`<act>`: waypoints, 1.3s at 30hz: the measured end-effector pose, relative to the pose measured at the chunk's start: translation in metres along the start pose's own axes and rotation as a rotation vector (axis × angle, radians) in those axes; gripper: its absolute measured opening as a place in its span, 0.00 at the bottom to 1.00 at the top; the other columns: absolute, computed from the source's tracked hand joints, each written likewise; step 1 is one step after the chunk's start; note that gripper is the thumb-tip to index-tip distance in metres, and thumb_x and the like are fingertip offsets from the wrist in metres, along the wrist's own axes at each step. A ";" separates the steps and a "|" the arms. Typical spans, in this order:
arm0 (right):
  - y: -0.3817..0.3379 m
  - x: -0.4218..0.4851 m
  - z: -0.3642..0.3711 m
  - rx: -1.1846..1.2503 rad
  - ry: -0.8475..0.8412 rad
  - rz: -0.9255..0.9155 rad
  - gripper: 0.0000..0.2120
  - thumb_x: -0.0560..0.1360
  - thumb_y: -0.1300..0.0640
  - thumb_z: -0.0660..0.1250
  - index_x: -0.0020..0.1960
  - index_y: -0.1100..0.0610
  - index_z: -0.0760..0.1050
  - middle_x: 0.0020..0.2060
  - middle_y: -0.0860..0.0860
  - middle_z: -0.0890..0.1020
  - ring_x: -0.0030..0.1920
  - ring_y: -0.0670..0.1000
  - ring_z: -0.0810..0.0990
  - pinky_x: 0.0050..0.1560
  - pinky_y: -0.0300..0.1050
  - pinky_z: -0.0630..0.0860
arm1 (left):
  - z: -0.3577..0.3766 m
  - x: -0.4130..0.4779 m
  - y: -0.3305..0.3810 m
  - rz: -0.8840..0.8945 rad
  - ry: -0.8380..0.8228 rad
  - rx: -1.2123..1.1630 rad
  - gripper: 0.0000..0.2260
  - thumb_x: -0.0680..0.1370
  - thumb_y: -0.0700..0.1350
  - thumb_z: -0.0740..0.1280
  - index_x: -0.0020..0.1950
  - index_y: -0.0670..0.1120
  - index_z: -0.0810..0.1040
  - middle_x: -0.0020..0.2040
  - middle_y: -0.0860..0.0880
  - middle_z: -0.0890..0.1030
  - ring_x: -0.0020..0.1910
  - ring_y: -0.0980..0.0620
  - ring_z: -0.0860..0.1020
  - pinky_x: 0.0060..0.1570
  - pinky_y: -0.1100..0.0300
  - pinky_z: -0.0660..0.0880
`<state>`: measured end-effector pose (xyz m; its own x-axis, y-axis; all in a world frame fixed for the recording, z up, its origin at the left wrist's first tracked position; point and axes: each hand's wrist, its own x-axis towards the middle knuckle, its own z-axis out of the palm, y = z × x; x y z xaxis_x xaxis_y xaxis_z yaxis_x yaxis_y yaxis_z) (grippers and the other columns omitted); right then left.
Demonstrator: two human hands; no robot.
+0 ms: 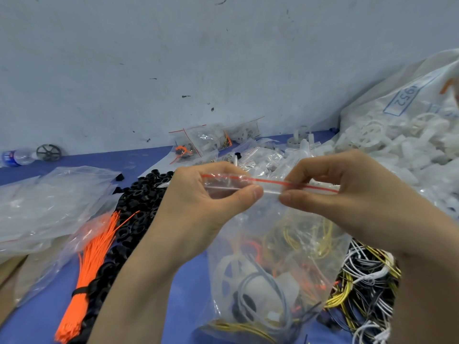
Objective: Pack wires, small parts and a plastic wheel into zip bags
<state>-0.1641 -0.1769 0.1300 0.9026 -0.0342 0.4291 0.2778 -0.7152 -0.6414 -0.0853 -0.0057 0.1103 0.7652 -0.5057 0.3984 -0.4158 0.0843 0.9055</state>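
Observation:
A clear zip bag [275,244] with a red strip along its top hangs in front of me above the blue table. Inside it lie a white plastic wheel [232,271], yellow, orange and grey wires and small parts. My left hand [206,199] pinches the bag's top edge at the left between thumb and fingers. My right hand [347,189] pinches the same edge at the right. The two thumbs nearly meet at the middle of the zip strip.
A bundle of orange wires [87,264] and a heap of black rings [139,202] lie at the left, beside clear bags [44,202]. Mixed wires [365,286] lie at the right. Filled zip bags [213,140] sit by the wall; a big sack of white wheels [402,135] stands at right.

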 end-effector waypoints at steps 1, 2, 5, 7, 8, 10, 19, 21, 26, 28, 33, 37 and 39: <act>0.002 -0.001 -0.001 -0.008 -0.007 -0.003 0.03 0.66 0.50 0.71 0.34 0.47 0.80 0.27 0.38 0.78 0.31 0.38 0.75 0.33 0.28 0.65 | 0.000 0.000 0.000 -0.002 0.005 0.004 0.09 0.61 0.49 0.74 0.37 0.46 0.83 0.32 0.53 0.83 0.32 0.60 0.80 0.35 0.71 0.74; 0.003 -0.001 -0.002 -0.025 -0.007 -0.012 0.04 0.67 0.51 0.71 0.34 0.47 0.80 0.28 0.38 0.78 0.31 0.38 0.75 0.33 0.28 0.65 | 0.000 0.000 0.001 -0.003 0.005 0.004 0.09 0.61 0.49 0.74 0.37 0.46 0.82 0.31 0.53 0.83 0.31 0.61 0.80 0.35 0.72 0.73; 0.005 -0.001 -0.002 -0.025 0.016 -0.012 0.03 0.66 0.50 0.71 0.34 0.47 0.80 0.28 0.38 0.78 0.32 0.37 0.76 0.33 0.26 0.67 | 0.002 0.000 0.002 0.002 0.005 0.014 0.09 0.62 0.49 0.74 0.37 0.46 0.82 0.31 0.54 0.82 0.30 0.62 0.79 0.34 0.73 0.72; 0.006 -0.002 -0.003 0.015 0.026 0.019 0.03 0.64 0.48 0.71 0.34 0.47 0.81 0.28 0.41 0.80 0.31 0.38 0.76 0.32 0.27 0.68 | 0.002 -0.001 0.002 0.008 0.013 0.030 0.09 0.62 0.49 0.74 0.37 0.46 0.82 0.30 0.54 0.82 0.30 0.62 0.79 0.34 0.73 0.72; 0.007 -0.002 -0.005 0.026 0.020 0.029 0.04 0.64 0.47 0.71 0.35 0.47 0.81 0.29 0.42 0.80 0.31 0.38 0.76 0.32 0.28 0.68 | 0.001 -0.001 0.002 0.009 0.020 0.039 0.08 0.62 0.50 0.74 0.36 0.46 0.82 0.30 0.55 0.82 0.29 0.62 0.79 0.33 0.74 0.71; 0.009 -0.003 -0.007 0.023 -0.011 0.028 0.03 0.65 0.48 0.70 0.35 0.47 0.81 0.31 0.42 0.81 0.33 0.39 0.76 0.35 0.31 0.68 | 0.000 -0.001 0.002 0.008 0.034 0.053 0.08 0.62 0.50 0.73 0.36 0.46 0.82 0.30 0.55 0.82 0.29 0.62 0.78 0.33 0.74 0.71; 0.017 -0.002 -0.009 0.037 -0.020 -0.012 0.09 0.66 0.43 0.71 0.36 0.48 0.79 0.33 0.44 0.81 0.36 0.41 0.77 0.40 0.33 0.69 | -0.002 -0.001 0.001 0.034 0.066 0.086 0.07 0.62 0.51 0.73 0.34 0.49 0.83 0.30 0.56 0.82 0.30 0.63 0.79 0.33 0.75 0.71; 0.018 -0.002 -0.009 0.037 -0.064 -0.048 0.08 0.67 0.44 0.72 0.36 0.48 0.79 0.33 0.45 0.81 0.37 0.41 0.77 0.41 0.34 0.69 | -0.003 -0.001 0.000 0.041 0.063 0.095 0.08 0.62 0.52 0.73 0.35 0.49 0.83 0.31 0.56 0.82 0.30 0.64 0.80 0.33 0.75 0.71; 0.022 -0.001 -0.009 0.114 0.005 0.001 0.14 0.60 0.40 0.70 0.35 0.50 0.80 0.31 0.50 0.80 0.34 0.45 0.76 0.39 0.42 0.69 | -0.009 0.001 -0.002 0.050 0.079 0.108 0.06 0.62 0.52 0.73 0.36 0.52 0.83 0.31 0.57 0.83 0.31 0.64 0.80 0.33 0.76 0.71; 0.024 -0.001 -0.009 0.115 0.001 -0.007 0.15 0.61 0.40 0.69 0.35 0.52 0.79 0.30 0.52 0.79 0.33 0.49 0.74 0.38 0.43 0.67 | -0.010 0.001 -0.003 0.050 0.075 0.128 0.06 0.62 0.52 0.73 0.36 0.52 0.83 0.32 0.57 0.83 0.32 0.64 0.80 0.34 0.77 0.70; 0.029 -0.002 -0.010 0.093 0.015 -0.040 0.16 0.61 0.40 0.70 0.36 0.53 0.80 0.33 0.55 0.79 0.38 0.57 0.77 0.41 0.46 0.69 | -0.010 0.001 -0.004 0.062 0.065 0.143 0.05 0.63 0.53 0.73 0.36 0.54 0.83 0.32 0.58 0.83 0.33 0.64 0.81 0.34 0.76 0.71; 0.031 -0.005 -0.014 0.212 -0.021 -0.003 0.13 0.63 0.43 0.70 0.32 0.54 0.79 0.33 0.56 0.80 0.37 0.49 0.78 0.44 0.31 0.71 | -0.011 0.003 -0.005 0.060 0.082 0.145 0.09 0.63 0.53 0.73 0.38 0.50 0.83 0.34 0.55 0.84 0.34 0.60 0.82 0.36 0.74 0.73; 0.030 -0.006 -0.014 0.214 -0.065 -0.023 0.12 0.66 0.47 0.69 0.31 0.54 0.77 0.28 0.52 0.75 0.33 0.43 0.74 0.38 0.25 0.68 | -0.010 0.003 -0.005 0.062 0.073 0.153 0.09 0.63 0.53 0.73 0.39 0.50 0.83 0.34 0.55 0.84 0.34 0.60 0.82 0.36 0.74 0.73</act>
<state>-0.1661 -0.2078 0.1170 0.9126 0.0305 0.4078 0.3559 -0.5505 -0.7552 -0.0759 0.0005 0.1080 0.7673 -0.4390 0.4675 -0.5288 -0.0207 0.8485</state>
